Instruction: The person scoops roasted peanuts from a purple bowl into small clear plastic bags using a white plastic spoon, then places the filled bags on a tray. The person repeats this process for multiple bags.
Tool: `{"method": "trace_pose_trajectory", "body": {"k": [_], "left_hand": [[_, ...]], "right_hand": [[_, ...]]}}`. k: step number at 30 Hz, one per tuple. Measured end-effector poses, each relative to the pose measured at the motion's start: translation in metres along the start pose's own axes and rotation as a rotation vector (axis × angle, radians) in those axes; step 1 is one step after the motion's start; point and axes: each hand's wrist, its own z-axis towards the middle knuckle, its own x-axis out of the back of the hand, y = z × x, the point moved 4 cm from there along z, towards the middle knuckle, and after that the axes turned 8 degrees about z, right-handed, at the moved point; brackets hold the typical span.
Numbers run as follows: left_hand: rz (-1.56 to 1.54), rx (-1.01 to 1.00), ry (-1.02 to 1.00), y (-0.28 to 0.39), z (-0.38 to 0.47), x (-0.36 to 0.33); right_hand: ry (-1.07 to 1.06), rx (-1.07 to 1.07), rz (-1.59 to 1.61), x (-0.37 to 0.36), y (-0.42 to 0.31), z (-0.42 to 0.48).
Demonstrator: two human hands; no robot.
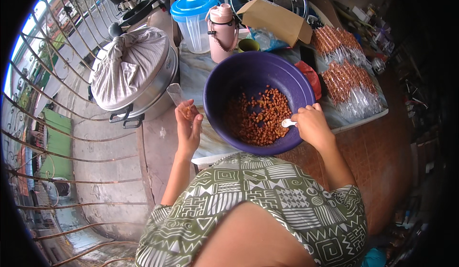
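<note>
A deep purple plastic basin (229,77) sits before me on the table, its bottom covered with reddish-brown peanuts (267,118). My right hand (314,126) grips the handle of a small white plastic spoon (288,123) just inside the basin's right wall. The spoon's bowl hangs over the nuts. To the left of the basin, my left hand (189,123) holds a narrow clear plastic bag (175,91) upright between thumb and fingers. Some nuts show in the bag's lower part, partly hidden by the fingers.
Filled clear bags of nuts (349,82) lie in piles on the marble-patterned table (192,69) at right. Behind the basin stand a pink bottle (223,37), a blue-lidded pitcher (194,23), a green cup (249,45) and a cardboard box (274,17). A cloth-covered pot (157,91) stands left.
</note>
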Motion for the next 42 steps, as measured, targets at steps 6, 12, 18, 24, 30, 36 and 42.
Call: {"method": "trace_pose_trajectory", "body": {"k": [6, 12, 18, 24, 30, 36, 42], "left_hand": [[0.207, -0.041, -0.098, 0.061, 0.019, -0.011], [0.108, 0.052, -0.291, 0.097, 0.035, -0.035], [-0.1, -0.061, -0.128, 0.117, 0.039, -0.023], [-0.099, 0.125, -0.104, 0.085, 0.018, -0.021], [-0.163, 0.176, -0.123, 0.076, 0.005, -0.035], [-0.166, 0.206, -0.148, 0.071, -0.001, -0.032], [-0.183, 0.174, -0.175, 0.066, 0.007, -0.029]], "right_hand": [[0.113, 0.272, 0.869, 0.063, -0.069, 0.047], [0.235, 0.666, 1.244, 0.103, -0.119, 0.095], [0.451, 0.575, 1.033, 0.21, -0.045, 0.066], [0.583, 0.219, 0.608, 0.237, 0.059, 0.019], [0.61, -0.282, 0.534, 0.141, 0.165, -0.005], [0.624, -0.557, 0.367, 0.063, 0.205, -0.035], [0.71, -0.514, 0.599, 0.038, 0.229, -0.029]]}}
